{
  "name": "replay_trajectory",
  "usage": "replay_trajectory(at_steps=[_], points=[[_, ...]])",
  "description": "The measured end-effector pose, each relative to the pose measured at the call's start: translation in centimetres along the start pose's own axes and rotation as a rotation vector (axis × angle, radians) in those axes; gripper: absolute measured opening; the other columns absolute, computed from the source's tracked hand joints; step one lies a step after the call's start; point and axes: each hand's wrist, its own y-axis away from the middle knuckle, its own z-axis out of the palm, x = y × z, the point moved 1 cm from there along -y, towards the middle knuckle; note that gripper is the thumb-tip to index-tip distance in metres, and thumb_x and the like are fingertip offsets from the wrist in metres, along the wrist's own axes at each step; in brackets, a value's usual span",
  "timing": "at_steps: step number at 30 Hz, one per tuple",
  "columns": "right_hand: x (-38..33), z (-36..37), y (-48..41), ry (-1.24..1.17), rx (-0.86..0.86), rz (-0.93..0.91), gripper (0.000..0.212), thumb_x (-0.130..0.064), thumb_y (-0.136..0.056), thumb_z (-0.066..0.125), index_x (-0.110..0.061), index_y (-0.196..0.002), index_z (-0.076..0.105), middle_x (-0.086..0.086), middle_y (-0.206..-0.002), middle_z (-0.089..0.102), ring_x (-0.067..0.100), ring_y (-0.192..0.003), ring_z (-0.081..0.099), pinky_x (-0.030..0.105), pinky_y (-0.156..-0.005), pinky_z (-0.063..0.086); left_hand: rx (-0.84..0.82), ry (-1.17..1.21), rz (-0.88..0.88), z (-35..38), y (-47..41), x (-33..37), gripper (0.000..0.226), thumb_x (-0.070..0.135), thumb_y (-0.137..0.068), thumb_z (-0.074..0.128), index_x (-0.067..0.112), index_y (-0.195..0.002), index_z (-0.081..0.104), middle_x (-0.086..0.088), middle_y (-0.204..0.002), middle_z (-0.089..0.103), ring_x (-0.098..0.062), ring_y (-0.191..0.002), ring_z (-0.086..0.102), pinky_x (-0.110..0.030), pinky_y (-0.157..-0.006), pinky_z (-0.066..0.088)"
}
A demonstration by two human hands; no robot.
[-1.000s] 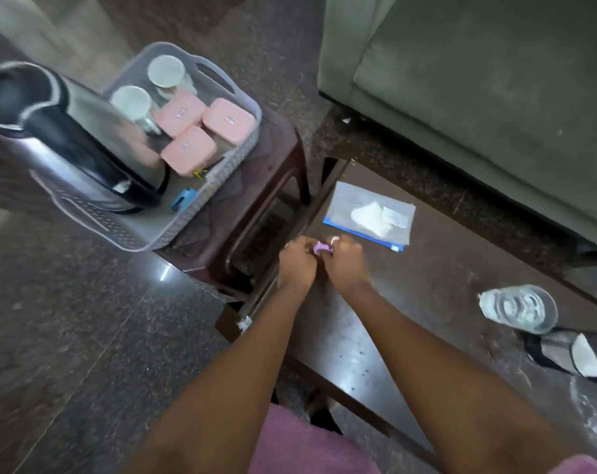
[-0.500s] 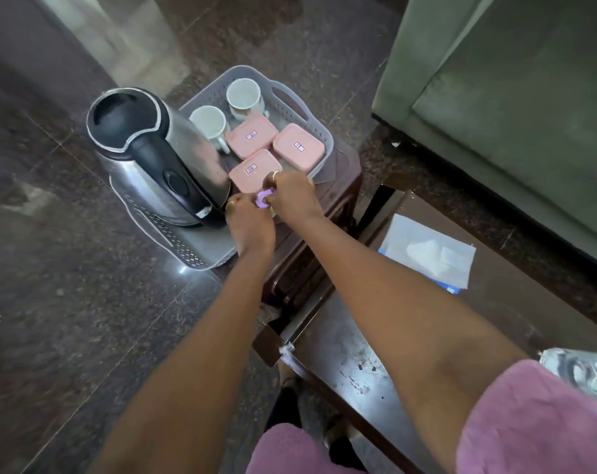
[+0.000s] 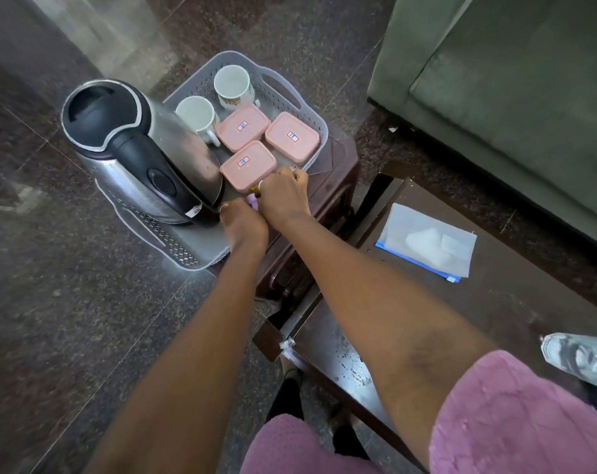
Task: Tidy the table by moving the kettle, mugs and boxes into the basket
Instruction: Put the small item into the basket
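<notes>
Fingers on both hands are curled in tight around a small purple thing [image 3: 253, 201] pinched between them. Left hand [image 3: 244, 227] and right hand [image 3: 283, 198] touch each other right at the basket's near rim, at about 6 o'clock from the pink boxes. Can't tell what the purple bit actually is, it's mostly hidden.

Basket [image 3: 283, 83] sits on a small dark stool [image 3: 338, 172], and its left end hangs out past the stool edge over the floor. Not much free room inside: kettle [image 3: 143, 155] fills the whole 9 o'clock end, two white mugs [image 3: 196, 114] [image 3: 232, 83] stand upright at 12, and three boxes [image 3: 243, 126] [image 3: 292, 136] [image 3: 248, 164] with lids on are packed touching each other at 3. Only bare bit of basket bottom is the strip at 6 o'clock, just beside the left hand.

Main surface [image 3: 495, 302] is off at 4 o'clock, well apart from the basket, with a clear zip pouch [image 3: 427, 239] lying flat on it and a crumpled plastic bottle [image 3: 584, 357] at the right edge.
</notes>
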Motion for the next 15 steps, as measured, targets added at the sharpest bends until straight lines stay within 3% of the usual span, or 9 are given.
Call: replay_trajectory(at_steps=[3, 5, 8, 12, 15], points=[[0.8, -0.8, 0.8, -0.091, 0.046, -0.032, 0.034, -0.030, -0.086, 0.060, 0.000, -0.099, 0.069, 0.015, -0.112, 0.061, 0.033, -0.113, 0.045, 0.038, -0.093, 0.031, 0.104, 0.071, 0.108, 0.2, 1.1, 0.7, 0.031, 0.005, -0.089, 0.045, 0.006, -0.111, 0.066, -0.021, -0.116, 0.062, -0.031, -0.104, 0.058, -0.029, -0.083, 0.041], [2.2, -1.4, 1.8, -0.176, 0.177, -0.003, 0.028, -0.022, -0.086, 0.059, 0.000, -0.100, 0.069, 0.015, -0.116, 0.059, 0.035, -0.114, 0.045, 0.042, -0.094, 0.033, 0.127, 0.128, 0.215, 0.8, 2.5, 1.8, 0.038, -0.003, -0.085, 0.045, 0.002, -0.119, 0.061, -0.021, -0.124, 0.056, -0.032, -0.111, 0.054, -0.028, -0.091, 0.037], [5.7, -2.3, 4.3, -0.248, 0.392, 0.149, 0.023, -0.014, -0.087, 0.056, -0.001, -0.100, 0.069, 0.016, -0.116, 0.061, 0.035, -0.111, 0.048, 0.044, -0.091, 0.038, 0.134, 0.175, 0.450, 2.7, 5.4, 4.1, 0.038, -0.004, -0.079, 0.044, -0.001, -0.112, 0.064, -0.021, -0.119, 0.059, -0.033, -0.112, 0.053, -0.028, -0.102, 0.031], [11.4, -3.0, 8.4, -0.261, 0.430, 0.314, 0.023, -0.010, -0.089, 0.054, 0.004, -0.103, 0.065, 0.020, -0.116, 0.060, 0.039, -0.109, 0.049, 0.045, -0.092, 0.041, -0.011, 0.222, 0.585, 7.1, 9.2, 6.1, 0.034, -0.006, -0.079, 0.044, -0.002, -0.105, 0.065, -0.021, -0.114, 0.060, -0.033, -0.107, 0.056, -0.021, -0.094, 0.033], [15.8, -3.1, 11.8, -0.272, 0.434, 0.451, 0.023, -0.010, -0.091, 0.052, 0.003, -0.106, 0.064, 0.017, -0.118, 0.058, 0.033, -0.111, 0.048, 0.037, -0.093, 0.038, -0.141, 0.163, 0.630, 11.2, 12.0, 6.4, 0.034, -0.005, -0.083, 0.044, 0.000, -0.110, 0.064, -0.019, -0.120, 0.059, -0.030, -0.112, 0.055, -0.018, -0.096, 0.031]])
